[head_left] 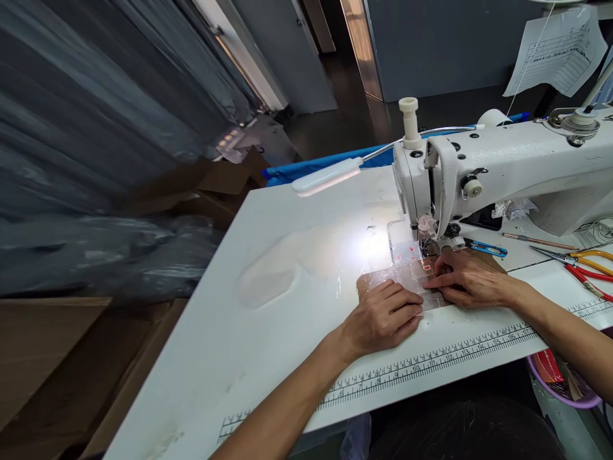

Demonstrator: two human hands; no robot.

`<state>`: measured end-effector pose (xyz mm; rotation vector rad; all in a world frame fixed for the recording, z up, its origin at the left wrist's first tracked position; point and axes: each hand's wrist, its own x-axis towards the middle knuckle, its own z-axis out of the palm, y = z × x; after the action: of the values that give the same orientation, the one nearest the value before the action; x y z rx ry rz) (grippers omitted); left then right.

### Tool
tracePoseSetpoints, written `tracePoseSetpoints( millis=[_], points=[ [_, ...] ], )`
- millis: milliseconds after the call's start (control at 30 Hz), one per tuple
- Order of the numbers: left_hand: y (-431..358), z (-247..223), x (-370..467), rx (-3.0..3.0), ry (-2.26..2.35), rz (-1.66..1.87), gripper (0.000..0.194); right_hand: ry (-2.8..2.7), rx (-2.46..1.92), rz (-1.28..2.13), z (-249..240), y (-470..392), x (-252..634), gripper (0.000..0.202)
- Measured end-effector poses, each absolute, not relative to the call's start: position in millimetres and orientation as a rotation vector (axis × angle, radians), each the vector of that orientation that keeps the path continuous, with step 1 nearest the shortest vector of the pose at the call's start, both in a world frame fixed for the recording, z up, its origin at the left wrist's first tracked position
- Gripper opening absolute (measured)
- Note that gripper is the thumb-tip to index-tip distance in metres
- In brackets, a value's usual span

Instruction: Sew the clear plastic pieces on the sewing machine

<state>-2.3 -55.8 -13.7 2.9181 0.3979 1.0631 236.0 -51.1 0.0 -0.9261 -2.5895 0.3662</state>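
Observation:
A white sewing machine [517,156] stands on the white table, its needle area lit by a lamp. A thin, sheer piece of fabric with small red marks [407,275] lies by the presser foot [430,248]. My left hand [385,316] rests palm down on its near part, fingers lying bent side by side. Just right of the foot, my right hand [462,278] has its thumb and index finger closed at the fabric's right side; the fingertips' exact hold is partly hidden. A brown plate [364,285] shows beneath the fabric.
Blue thread snips [486,247], a brown-handled tool [541,241] and scissors with yellow handles [591,255] lie to the right. A slim lamp [328,177] hangs over the table [201,345]. A printed ruler [412,372] follows the front edge. Cardboard boxes [57,358] stand left.

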Motion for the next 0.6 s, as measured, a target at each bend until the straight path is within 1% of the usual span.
tracePoseSetpoints(
  millis=[67,167,267,333,467,600],
  points=[
    [-56.3,-10.9,-3.2,2.87,0.385,1.073,0.006,-2.587,-0.926,0.364,-0.2,-51.4,235.9,0.032],
    [-52.6,-5.4,-5.1,2.754,0.468,1.129,0.015,-2.572,-0.937,0.373,-1.4,-52.0,236.0,0.032],
    [-40.3,-3.8,-5.2,2.748,0.623,1.142,0.013,-2.57,-0.94,0.38,-2.6,-52.8,235.6,0.033],
    [-29.9,-5.7,-3.9,2.838,0.666,1.066,0.014,-2.57,-0.952,0.388,-3.5,-53.4,235.2,0.033],
    [-17.8,-11.4,0.4,3.076,0.696,0.8,0.025,-2.56,-0.984,0.411,-6.4,-54.6,234.4,0.035],
    [-18.1,-12.8,5.5,3.248,0.831,0.575,0.034,-2.548,-0.994,0.406,-8.8,-54.7,234.5,0.034]
  ],
)
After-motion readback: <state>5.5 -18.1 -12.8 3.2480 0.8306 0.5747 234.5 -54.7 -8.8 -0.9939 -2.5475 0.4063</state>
